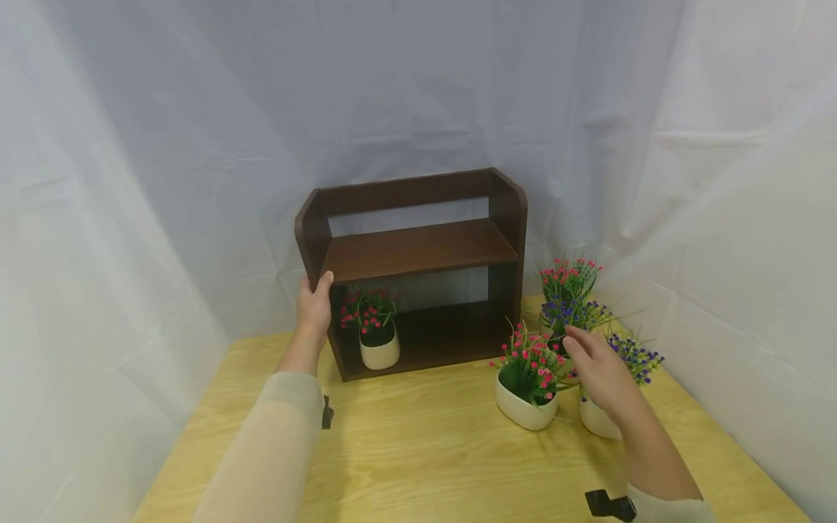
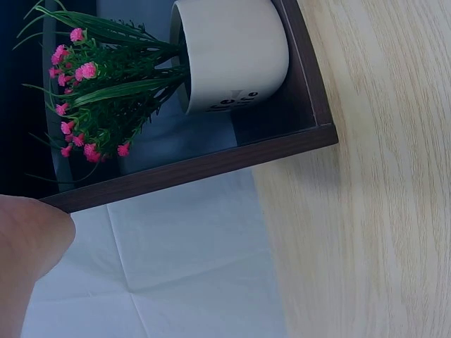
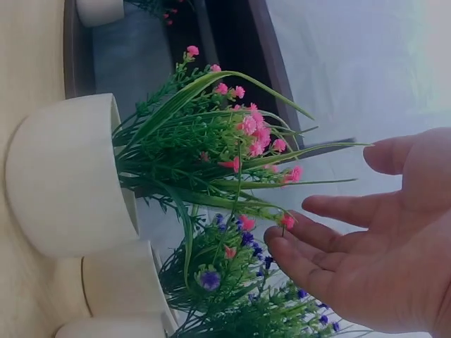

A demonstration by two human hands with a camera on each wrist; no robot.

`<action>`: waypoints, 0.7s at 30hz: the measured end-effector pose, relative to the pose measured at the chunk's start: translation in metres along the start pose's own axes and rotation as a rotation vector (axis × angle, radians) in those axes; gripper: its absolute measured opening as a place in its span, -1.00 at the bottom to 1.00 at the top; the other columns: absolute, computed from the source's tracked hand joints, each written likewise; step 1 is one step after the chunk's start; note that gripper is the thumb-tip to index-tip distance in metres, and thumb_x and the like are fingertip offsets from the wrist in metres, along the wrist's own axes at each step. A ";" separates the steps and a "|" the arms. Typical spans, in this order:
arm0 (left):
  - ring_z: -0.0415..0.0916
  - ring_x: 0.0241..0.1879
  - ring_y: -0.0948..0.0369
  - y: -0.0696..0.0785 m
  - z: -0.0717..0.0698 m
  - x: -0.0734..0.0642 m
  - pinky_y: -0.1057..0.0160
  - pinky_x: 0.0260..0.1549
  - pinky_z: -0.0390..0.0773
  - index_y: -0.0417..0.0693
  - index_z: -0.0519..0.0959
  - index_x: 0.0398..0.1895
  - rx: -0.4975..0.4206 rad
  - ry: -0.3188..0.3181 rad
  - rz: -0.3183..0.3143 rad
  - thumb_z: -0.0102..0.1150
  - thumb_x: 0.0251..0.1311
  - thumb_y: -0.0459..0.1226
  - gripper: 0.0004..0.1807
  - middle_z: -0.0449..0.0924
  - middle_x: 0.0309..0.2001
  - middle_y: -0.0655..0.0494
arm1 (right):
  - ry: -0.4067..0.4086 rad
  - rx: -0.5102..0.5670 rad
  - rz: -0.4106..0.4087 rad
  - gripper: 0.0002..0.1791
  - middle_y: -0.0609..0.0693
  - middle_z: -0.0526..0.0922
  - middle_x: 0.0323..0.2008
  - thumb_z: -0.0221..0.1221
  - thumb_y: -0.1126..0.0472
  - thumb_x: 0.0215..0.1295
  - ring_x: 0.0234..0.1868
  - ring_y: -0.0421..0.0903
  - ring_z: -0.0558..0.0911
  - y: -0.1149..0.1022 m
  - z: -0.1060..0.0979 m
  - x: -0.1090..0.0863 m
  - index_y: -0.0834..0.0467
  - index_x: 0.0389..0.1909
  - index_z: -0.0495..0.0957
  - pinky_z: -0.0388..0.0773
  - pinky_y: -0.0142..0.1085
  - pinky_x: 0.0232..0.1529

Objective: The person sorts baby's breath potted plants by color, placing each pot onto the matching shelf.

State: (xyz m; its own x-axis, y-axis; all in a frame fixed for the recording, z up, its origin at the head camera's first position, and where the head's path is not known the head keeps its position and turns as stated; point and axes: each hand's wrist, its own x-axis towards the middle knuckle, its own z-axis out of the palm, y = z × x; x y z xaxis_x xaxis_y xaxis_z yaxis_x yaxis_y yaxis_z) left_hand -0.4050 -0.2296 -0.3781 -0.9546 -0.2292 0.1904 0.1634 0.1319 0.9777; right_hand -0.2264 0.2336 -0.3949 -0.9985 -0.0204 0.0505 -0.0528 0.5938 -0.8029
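Observation:
A dark brown two-tier wooden shelf (image 1: 418,250) stands at the back of the table. My left hand (image 1: 314,312) grips its left side panel, thumb at the front edge; the other fingers are mostly hidden. On the lower tier, at the left end, sits a white pot (image 1: 381,354) of pink artificial flowers. My right hand (image 1: 604,370) hovers over the plants on the right, fingers loosely bent and holding nothing. Close by is another white pot (image 3: 67,176) with pink flowers (image 3: 254,130); the fingertips reach its outer blooms, though contact is unclear. Under that hand stands a purple-flowered pot (image 1: 598,421), partly covered.
More potted plants, with pink flowers (image 1: 569,272) and purple flowers (image 1: 569,312), cluster right of the shelf. The light wood table (image 1: 405,450) is bordered by white sheeting (image 1: 739,261) at the back and sides.

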 end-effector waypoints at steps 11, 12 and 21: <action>-0.10 0.78 -0.04 0.001 -0.001 0.004 -0.06 0.79 -0.10 -0.06 0.06 0.73 -0.028 -0.016 -0.028 -0.09 0.69 0.04 -0.27 0.04 0.76 -0.11 | 0.097 -0.070 -0.069 -0.36 0.39 0.29 0.60 -0.18 0.17 0.73 0.52 0.41 0.39 0.003 0.008 -0.028 0.32 0.70 0.10 0.48 0.32 0.36; -0.10 0.78 -0.04 0.001 -0.001 0.004 -0.06 0.79 -0.10 -0.05 0.04 0.74 -0.028 -0.017 -0.031 -0.09 0.68 0.04 -0.26 0.03 0.76 -0.11 | 0.125 -0.080 -0.072 -0.35 0.38 0.32 0.57 -0.16 0.23 0.68 0.47 0.38 0.44 0.003 0.008 -0.031 0.31 0.70 0.12 0.52 0.25 0.29; -0.15 0.79 -0.06 0.001 -0.001 -0.002 -0.09 0.79 -0.12 0.02 -0.10 0.80 0.017 -0.006 -0.035 -0.10 0.65 0.17 -0.13 -0.07 0.79 -0.09 | 0.183 -0.129 -0.019 -0.49 0.35 0.58 0.35 -0.11 0.22 0.67 0.35 0.32 0.58 0.011 0.007 -0.043 0.34 0.49 0.39 0.54 0.28 0.32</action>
State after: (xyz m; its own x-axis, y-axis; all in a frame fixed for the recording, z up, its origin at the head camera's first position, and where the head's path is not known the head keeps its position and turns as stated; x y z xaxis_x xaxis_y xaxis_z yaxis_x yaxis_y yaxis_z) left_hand -0.4032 -0.2298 -0.3773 -0.9611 -0.2284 0.1551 0.1252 0.1401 0.9822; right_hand -0.1845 0.2355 -0.4101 -0.9775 0.1067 0.1817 -0.0580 0.6927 -0.7189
